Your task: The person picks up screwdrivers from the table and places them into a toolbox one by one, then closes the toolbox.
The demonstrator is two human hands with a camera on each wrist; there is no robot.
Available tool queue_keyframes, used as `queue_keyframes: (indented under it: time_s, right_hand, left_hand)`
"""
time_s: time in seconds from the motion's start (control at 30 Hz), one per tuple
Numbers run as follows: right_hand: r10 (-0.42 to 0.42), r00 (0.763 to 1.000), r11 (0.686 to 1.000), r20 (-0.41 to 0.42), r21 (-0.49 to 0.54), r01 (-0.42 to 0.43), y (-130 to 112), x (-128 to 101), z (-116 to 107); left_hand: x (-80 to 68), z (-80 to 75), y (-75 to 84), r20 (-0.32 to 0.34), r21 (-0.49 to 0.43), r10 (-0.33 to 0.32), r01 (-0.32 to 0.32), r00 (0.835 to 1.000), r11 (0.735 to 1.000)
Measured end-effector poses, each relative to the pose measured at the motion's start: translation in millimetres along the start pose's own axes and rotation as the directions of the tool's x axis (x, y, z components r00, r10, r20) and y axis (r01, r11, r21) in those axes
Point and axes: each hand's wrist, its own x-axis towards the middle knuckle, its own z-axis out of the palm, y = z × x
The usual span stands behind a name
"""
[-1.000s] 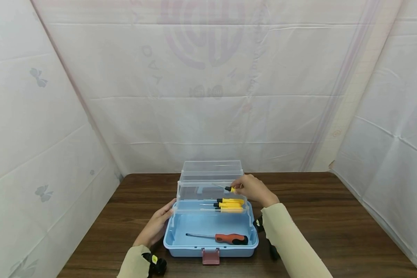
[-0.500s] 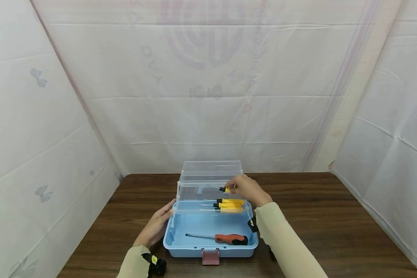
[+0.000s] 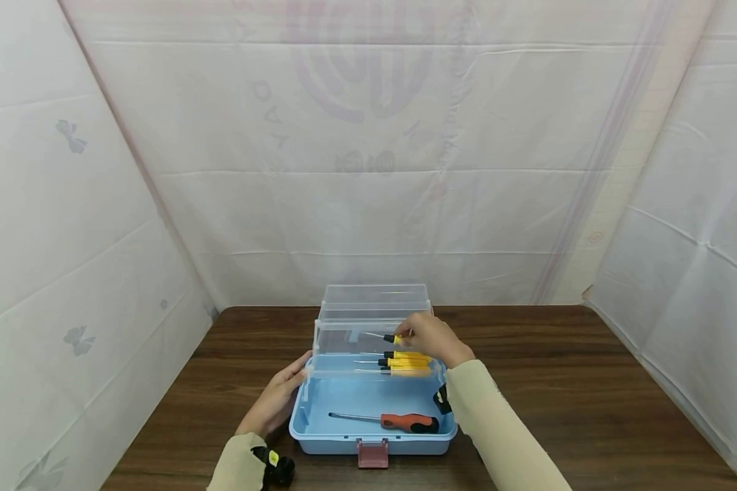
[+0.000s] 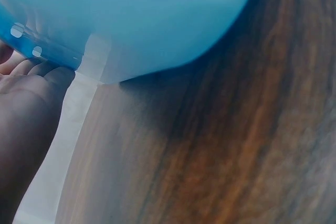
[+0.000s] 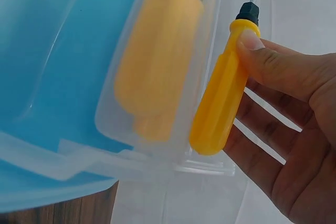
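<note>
Since the earlier head view, the right hand (image 3: 431, 339) is shifted slightly left, its yellow screwdriver (image 3: 393, 338) held over the clear tray (image 3: 344, 334). Left hand (image 3: 278, 399) fingers (image 4: 31, 72) are rested, relaxed, against the blue toolbox (image 3: 319, 436). In the right wrist view, the handle is pinched.

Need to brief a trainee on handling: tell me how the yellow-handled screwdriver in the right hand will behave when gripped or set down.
The yellow-handled screwdriver looks rigid, a hard plastic handle on a thin metal shaft. Its glossy handle may slip in the right hand, though its flat facets probably limit rolling. It seems light, since the fingers pinch it easily.
</note>
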Motion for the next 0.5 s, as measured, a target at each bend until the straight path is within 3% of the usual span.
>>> queue_keyframes:
  time_s: [0.5]
  right_hand:
    - [-0.011,1.000,0.998,-0.027,-0.066,0.009,-2.5,0.6,7.0]
  left_hand:
    - [0.9,1.9,1.5,-0.011,0.010,-0.007,0.007,1.000,1.000]
